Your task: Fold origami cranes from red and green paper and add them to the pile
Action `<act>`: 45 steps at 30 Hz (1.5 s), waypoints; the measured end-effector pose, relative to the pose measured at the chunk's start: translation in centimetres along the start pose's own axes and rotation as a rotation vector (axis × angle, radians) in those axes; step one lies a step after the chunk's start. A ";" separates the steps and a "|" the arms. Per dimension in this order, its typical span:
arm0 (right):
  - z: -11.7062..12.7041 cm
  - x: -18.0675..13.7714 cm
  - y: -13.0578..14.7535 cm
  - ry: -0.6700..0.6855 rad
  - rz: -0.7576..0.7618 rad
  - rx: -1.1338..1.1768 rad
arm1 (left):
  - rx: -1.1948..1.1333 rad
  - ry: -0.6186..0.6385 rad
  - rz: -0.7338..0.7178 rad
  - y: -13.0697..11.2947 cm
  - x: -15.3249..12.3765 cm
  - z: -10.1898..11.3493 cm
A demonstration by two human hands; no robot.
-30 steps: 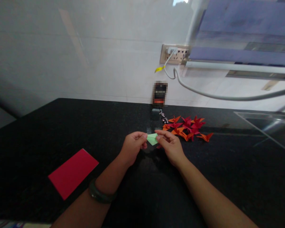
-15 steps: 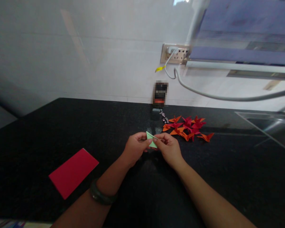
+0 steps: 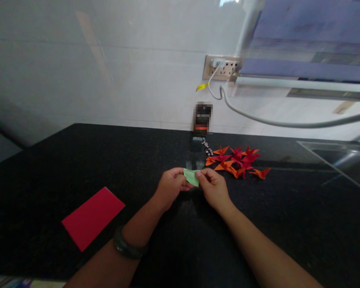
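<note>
A small folded piece of light green paper [image 3: 191, 177] is held just above the dark countertop, between my two hands. My left hand [image 3: 172, 185] pinches its left side, with the fingers behind the sheet. On the right side, my right hand [image 3: 213, 186] grips it with the thumb lying on the front face. The fingers behind the paper are partly hidden. Past my right hand lies a cluster of red and orange origami cranes [image 3: 236, 162]. One orange crane [image 3: 260, 173] sits a little apart to the right.
Red paper [image 3: 92, 218] lies left of my left forearm. At the wall stands a blurred-out phone-like object [image 3: 202, 119] with a beaded strap [image 3: 207, 148]. A socket panel [image 3: 221, 69] and grey cable [image 3: 266, 120] are above; a sink edge [image 3: 332, 166] is at right.
The green paper showed a narrow triangular flap at its top; now it presents a flatter, wider face. My left thumb has drawn back from its front. Both hands stay in place.
</note>
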State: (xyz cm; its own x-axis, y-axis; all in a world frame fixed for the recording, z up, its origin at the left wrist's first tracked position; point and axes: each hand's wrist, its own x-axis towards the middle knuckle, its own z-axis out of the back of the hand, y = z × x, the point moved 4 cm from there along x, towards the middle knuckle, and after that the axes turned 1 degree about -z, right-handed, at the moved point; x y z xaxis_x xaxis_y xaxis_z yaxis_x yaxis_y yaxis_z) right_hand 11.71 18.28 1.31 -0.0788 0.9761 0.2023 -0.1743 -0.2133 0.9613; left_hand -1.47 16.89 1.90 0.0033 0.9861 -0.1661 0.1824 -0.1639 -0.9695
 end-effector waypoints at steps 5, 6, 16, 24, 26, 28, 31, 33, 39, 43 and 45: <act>0.1 0.1 -0.2 -0.019 -0.085 0.084 | -0.028 0.087 0.030 0.5 0.0 -0.1; 0.1 0.1 -0.2 -0.028 -0.107 0.109 | -0.035 0.108 0.030 0.5 0.0 -0.1; -0.4 0.2 -0.4 -0.073 -0.200 0.344 | 0.047 0.153 -0.047 0.0 -0.3 -0.4; -0.9 -0.3 -0.2 -0.022 -0.174 0.241 | 0.013 0.074 -0.049 0.6 -0.1 -0.2; -0.6 -0.1 -0.4 -0.032 -0.145 0.154 | 0.007 0.081 -0.034 0.7 0.0 -0.1; 0.0 0.1 -0.4 -0.077 -0.060 0.026 | 0.014 0.115 -0.021 0.8 0.0 -0.3; 0.8 0.1 0.4 -0.178 0.173 -0.210 | -0.008 0.135 0.005 1.0 0.0 -0.4; 0.9 0.0 1.3 -0.194 0.343 -0.336 | -0.064 0.140 0.027 1.2 -0.1 -0.4; 0.0 -0.2 2.5 -0.130 0.561 -0.493 | -0.163 0.152 0.050 1.4 0.1 -0.5; -0.2 -0.3 2.3 -0.140 0.611 -0.553 | -0.104 0.121 0.033 1.3 0.1 -0.6; -0.3 -0.3 2.2 -0.144 0.627 -0.579 | -0.073 0.103 0.024 1.1 0.0 -0.6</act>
State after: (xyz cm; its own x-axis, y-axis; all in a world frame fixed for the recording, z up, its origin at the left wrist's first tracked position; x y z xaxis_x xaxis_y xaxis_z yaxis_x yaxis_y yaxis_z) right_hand 11.10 17.46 3.33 -0.2092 0.6587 0.7227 -0.6160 -0.6628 0.4257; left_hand -0.65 16.74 0.91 0.1087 0.9801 -0.1660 0.2524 -0.1887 -0.9490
